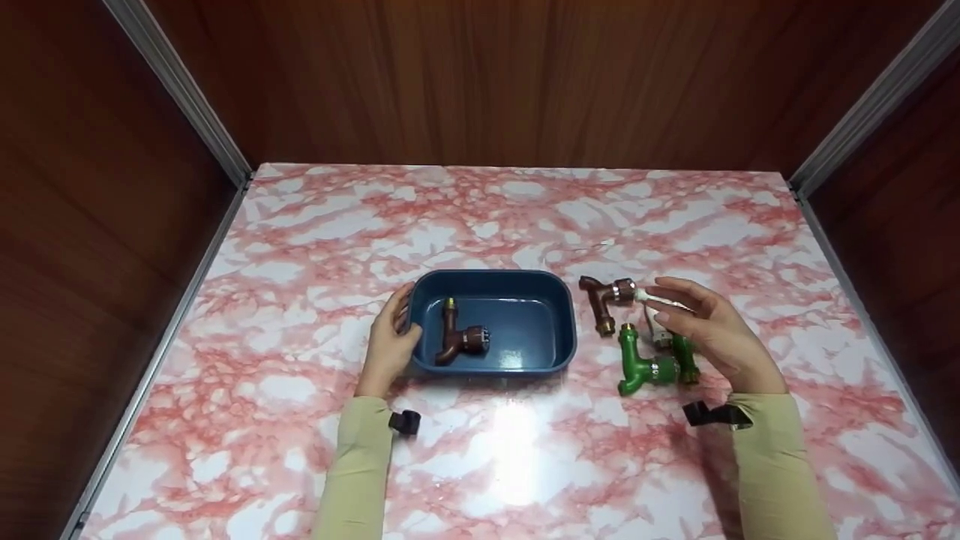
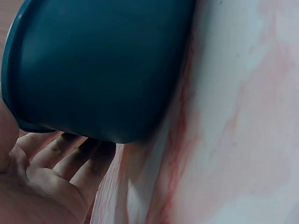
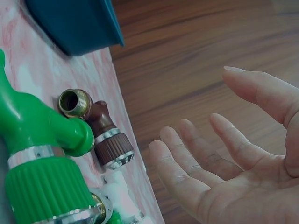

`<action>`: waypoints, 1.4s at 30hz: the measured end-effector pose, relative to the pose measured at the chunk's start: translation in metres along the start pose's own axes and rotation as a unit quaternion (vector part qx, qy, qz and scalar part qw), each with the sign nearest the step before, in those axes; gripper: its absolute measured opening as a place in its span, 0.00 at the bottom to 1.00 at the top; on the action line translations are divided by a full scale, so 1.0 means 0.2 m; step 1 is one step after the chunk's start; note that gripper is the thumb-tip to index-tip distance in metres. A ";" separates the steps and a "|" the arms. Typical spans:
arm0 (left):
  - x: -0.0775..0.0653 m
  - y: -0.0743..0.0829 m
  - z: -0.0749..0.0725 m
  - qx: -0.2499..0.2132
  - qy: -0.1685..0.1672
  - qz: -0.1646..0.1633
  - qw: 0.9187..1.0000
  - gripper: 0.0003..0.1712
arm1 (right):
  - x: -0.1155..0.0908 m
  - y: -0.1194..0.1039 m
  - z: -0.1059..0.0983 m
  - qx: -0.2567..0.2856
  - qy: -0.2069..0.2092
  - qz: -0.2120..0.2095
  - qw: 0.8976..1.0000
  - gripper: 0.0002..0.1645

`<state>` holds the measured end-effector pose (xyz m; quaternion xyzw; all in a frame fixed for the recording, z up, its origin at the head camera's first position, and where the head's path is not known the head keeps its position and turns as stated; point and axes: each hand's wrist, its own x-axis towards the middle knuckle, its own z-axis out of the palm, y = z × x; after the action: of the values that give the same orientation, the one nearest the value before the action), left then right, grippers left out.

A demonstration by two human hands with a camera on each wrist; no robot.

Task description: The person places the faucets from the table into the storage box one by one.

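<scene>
In the head view my left hand [image 1: 391, 341] grips the left side of a dark blue plastic tub [image 1: 525, 334], thumb at the rim and fingers along the outer wall. Inside the tub lies a brown tap [image 1: 452, 341] with a brass threaded end. My right hand [image 1: 712, 330] hovers, fingers spread and relaxed, over several taps right of the tub. Nearest it are a white tap [image 1: 660, 334], partly hidden, and a green tap [image 1: 688, 360]. Another green tap [image 1: 637, 367] and a second brown tap [image 1: 602, 300] lie beside them. The right wrist view shows the empty right palm [image 3: 252, 191].
The table [image 1: 300, 465] has a red and white marbled top. Brown wood-grain panels [image 1: 510, 82] enclose its back and both sides, with metal strips [image 1: 180, 97] along the corners. A black strap [image 1: 716, 414] hangs at the right wrist, another [image 1: 405, 422] at the left.
</scene>
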<state>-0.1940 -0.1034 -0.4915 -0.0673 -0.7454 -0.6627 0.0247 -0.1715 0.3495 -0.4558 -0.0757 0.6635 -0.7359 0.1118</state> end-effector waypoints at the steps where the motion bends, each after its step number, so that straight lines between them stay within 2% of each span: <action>1: 0.00 0.00 0.00 0.000 0.000 0.000 1.000 0.36 | 0.00 0.00 0.00 0.000 0.001 0.002 1.000 0.31; 8: 0.00 0.00 0.00 -0.004 -0.004 0.002 1.000 0.36 | -0.02 -0.02 -0.03 -0.009 0.020 0.016 1.000 0.32; 17: 0.00 0.00 0.00 -0.011 0.000 0.011 1.000 0.36 | -0.05 -0.02 -0.05 -0.005 0.038 -0.006 0.999 0.32; 32: 0.00 0.00 -0.01 -0.011 -0.003 -0.002 1.000 0.36 | -0.11 0.00 -0.15 0.040 0.042 -0.020 0.998 0.32; 42: 0.00 -0.01 -0.01 -0.019 -0.002 0.008 1.000 0.36 | -0.13 0.00 -0.19 0.066 0.054 -0.027 0.996 0.31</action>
<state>-0.1946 -0.1052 -0.4937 -0.0750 -0.7319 -0.6767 0.0267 -0.1558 0.3936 -0.4592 -0.0463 0.6166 -0.7835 0.0612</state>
